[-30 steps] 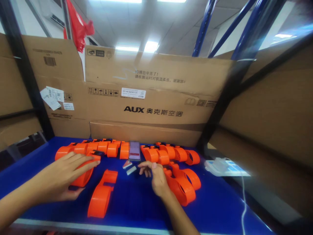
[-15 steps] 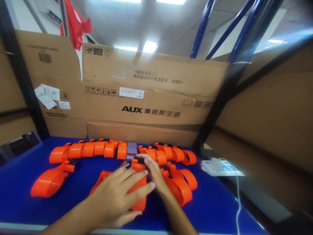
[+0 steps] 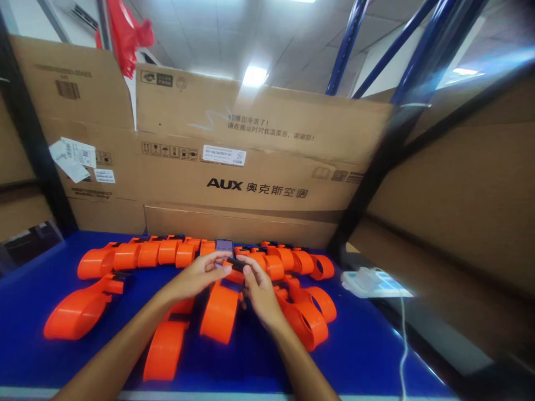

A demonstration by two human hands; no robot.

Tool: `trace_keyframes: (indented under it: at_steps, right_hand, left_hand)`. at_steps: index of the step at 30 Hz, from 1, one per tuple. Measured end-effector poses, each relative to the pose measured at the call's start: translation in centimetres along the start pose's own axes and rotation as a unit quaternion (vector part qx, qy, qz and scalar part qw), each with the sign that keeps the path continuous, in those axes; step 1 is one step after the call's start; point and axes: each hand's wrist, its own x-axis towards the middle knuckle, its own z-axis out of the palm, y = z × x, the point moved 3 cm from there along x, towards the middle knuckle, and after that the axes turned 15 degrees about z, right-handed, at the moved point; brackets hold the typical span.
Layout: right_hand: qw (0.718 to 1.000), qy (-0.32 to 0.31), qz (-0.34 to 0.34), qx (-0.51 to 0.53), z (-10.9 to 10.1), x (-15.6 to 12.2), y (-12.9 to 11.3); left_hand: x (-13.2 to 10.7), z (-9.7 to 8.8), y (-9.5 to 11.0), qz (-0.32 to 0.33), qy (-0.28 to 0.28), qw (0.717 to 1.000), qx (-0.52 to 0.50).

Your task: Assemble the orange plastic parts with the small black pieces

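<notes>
Both hands are at an orange tape dispenser [image 3: 220, 314] in the middle, its round body hanging toward me and its black-edged head between my fingers. My left hand [image 3: 204, 273] pinches the left end of the black strip [image 3: 236, 264]. My right hand [image 3: 259, 287] grips the right side of the head, thumb on the strip and the other fingers partly hidden behind. Another orange dispenser [image 3: 166, 348] lies just left of the held one, its upper part covered by my left forearm. Behind my fingertips stands a phone [image 3: 224, 245] with a lit screen.
Several orange dispensers [image 3: 148, 254] form a row at the back of the blue table [image 3: 368, 345]. More dispensers [image 3: 307, 317] are grouped at right, and one [image 3: 77, 312] lies at left. A cardboard wall [image 3: 251, 217] stands behind. A white power strip [image 3: 374, 282] with a cable is at right.
My left hand has moved from the dispenser's round body up to its black-edged head, uncovering the body and the dispenser to its left. My right hand stays at the head. The view shifted slightly.
</notes>
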Motion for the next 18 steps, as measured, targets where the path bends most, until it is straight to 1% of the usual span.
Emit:
trace_keyframes:
  at_steps: [2, 4, 5, 7, 8, 9, 10, 11, 12, 14, 16, 18]
  right_hand:
    - [1.0, -0.002, 0.006, 0.006, 0.1, 0.0, 0.0]
    - [1.0, 0.005, 0.006, 0.016, 0.1, -0.2, -0.2]
    - [1.0, 0.015, 0.004, 0.023, 0.1, -0.3, -0.3]
    - [0.998, 0.048, -0.008, 0.039, -0.2, -0.5, -0.7]
    - [0.997, 0.065, -0.015, 0.046, -0.3, -0.6, -0.9]
    - [0.995, 0.078, -0.022, 0.053, -0.5, -0.7, -1.1]
    - [0.994, 0.085, -0.029, 0.059, -0.6, -0.7, -1.3]
    - [0.994, 0.086, -0.034, 0.063, -0.7, -0.7, -1.4]
    - [0.993, 0.086, -0.039, 0.067, -0.8, -0.7, -1.6]
    - [0.993, 0.09, -0.043, 0.069, -0.8, -0.7, -1.7]
    - [0.992, 0.102, -0.044, 0.066, -0.8, -0.7, -1.8]
    - [0.991, 0.108, -0.043, 0.067, -0.7, -0.9, -1.9]
  left_hand:
    - [-0.1, -0.4, 0.0, -0.022, -0.021, 0.999, 0.031]
    - [-0.6, -1.3, 0.6, -0.04, -0.036, 0.995, 0.083]
    - [-1.1, -1.8, 1.1, -0.047, -0.038, 0.991, 0.119]
    - [-2.9, -3.0, 2.5, -0.046, -0.024, 0.977, 0.205]
    - [-4.1, -3.5, 3.2, -0.046, -0.021, 0.966, 0.252]
    - [-5.5, -3.8, 3.8, -0.045, -0.031, 0.953, 0.298]
    - [-7.0, -3.8, 4.3, -0.046, -0.064, 0.938, 0.337]
    - [-8.5, -3.7, 4.5, -0.049, -0.116, 0.921, 0.368]
    - [-10.0, -3.6, 4.7, -0.047, -0.151, 0.903, 0.399]
    - [-12.4, -3.6, 4.8, -0.045, -0.192, 0.869, 0.453]
    - [-13.8, -4.1, 4.6, -0.039, -0.194, 0.847, 0.493]
    - [-14.4, -5.2, 4.4, -0.042, -0.178, 0.833, 0.523]
